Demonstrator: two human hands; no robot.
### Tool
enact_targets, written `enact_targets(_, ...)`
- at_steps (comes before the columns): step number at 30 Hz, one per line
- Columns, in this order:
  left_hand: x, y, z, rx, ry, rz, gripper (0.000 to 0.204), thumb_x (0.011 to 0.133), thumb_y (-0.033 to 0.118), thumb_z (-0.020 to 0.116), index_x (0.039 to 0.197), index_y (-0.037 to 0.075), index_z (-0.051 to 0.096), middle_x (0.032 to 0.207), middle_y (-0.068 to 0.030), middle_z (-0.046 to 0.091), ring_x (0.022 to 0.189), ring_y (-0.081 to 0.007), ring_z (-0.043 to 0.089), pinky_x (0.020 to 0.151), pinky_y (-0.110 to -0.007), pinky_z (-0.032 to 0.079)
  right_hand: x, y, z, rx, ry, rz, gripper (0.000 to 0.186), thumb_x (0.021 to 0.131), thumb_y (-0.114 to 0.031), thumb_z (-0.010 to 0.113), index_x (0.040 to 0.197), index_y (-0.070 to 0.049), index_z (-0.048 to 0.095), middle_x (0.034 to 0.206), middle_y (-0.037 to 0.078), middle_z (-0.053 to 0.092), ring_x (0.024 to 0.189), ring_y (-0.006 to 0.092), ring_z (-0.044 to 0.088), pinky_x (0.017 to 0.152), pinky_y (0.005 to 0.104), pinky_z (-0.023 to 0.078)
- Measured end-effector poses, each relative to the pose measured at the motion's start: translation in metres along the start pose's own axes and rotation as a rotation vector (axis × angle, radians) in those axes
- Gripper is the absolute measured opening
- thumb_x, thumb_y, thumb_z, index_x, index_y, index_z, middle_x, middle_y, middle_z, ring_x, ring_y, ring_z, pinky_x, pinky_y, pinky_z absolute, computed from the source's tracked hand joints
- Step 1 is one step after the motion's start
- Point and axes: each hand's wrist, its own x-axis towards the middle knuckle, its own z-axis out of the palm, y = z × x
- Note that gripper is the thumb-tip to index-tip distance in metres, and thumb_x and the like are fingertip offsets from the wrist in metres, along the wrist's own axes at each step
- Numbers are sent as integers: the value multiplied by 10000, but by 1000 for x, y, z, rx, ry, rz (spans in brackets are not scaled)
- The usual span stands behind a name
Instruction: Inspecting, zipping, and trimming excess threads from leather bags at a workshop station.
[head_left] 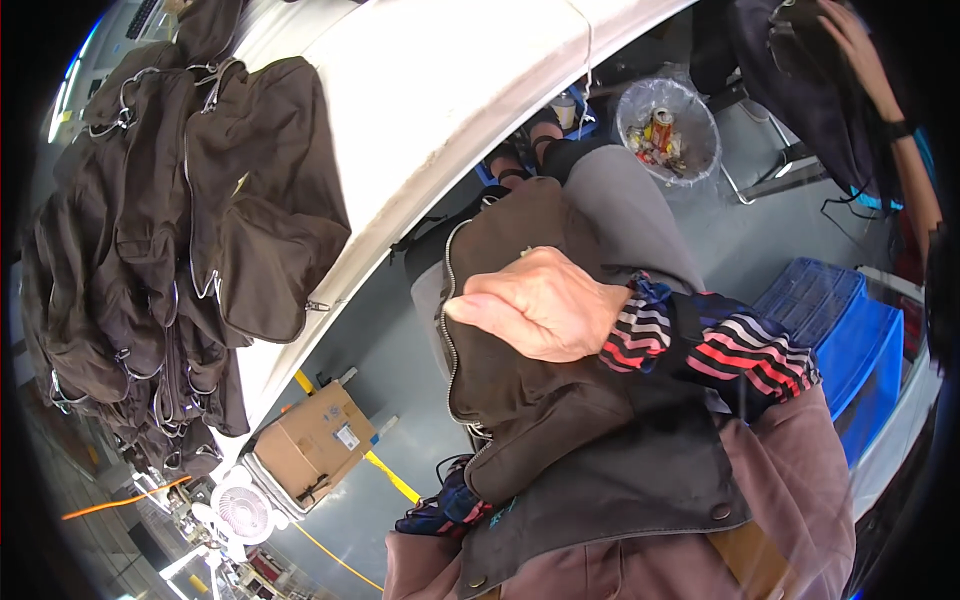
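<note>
My right hand (535, 305), in a striped sleeve (740, 355), lies over a brown fabric bag (550, 405) on my lap, its fingers curled closed and thumb along them; what they hold is hidden. A small pale bit shows just above the knuckles. An open metal zipper (450, 340) runs down the bag's left edge. My left hand is hidden behind the bag; only its patterned cuff (450, 505) shows at the lower edge. A dark apron (640, 490) lies beneath the bag.
Brown bags (255, 180) are piled on the white table (420, 90) at left. A lined bin (635, 100), blue step stool (865, 370), cardboard box (310, 430) and fan (240, 510) stand around me. Another person's hand (855, 45) touches a dark bag at upper right.
</note>
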Motion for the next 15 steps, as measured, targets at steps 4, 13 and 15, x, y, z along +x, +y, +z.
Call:
enact_targets(4, 0, -20, -2, 245, 49, 48, 541, 922, 346, 424, 1379, 107, 261, 1366, -75, 344, 1209, -185, 396, 996, -285, 332, 4, 1, 6, 20, 1, -13, 486, 926, -360, 435, 584, -24, 513, 509, 172, 484, 492, 364, 498, 470, 425, 380)
enact_targets(13, -2, -103, -16, 749, 229, 153, 571, 905, 362, 459, 1376, 104, 267, 1354, -79, 358, 1212, -196, 394, 1001, -301, 328, 2, 15, 12, 84, 80, 71, 354, 937, -217, 462, 669, 9, 506, 523, 152, 382, 456, 292, 362, 451, 345, 347)
enact_targets(15, -1, -122, -16, 862, 301, 194, 577, 901, 366, 466, 1375, 103, 268, 1352, -80, 362, 1212, -199, 393, 1002, -305, 328, 4, 8, 8, 65, 63, 51, 341, 936, -187, 463, 656, 5, 492, 518, 132, 361, 450, 265, 336, 441, 326, 333)
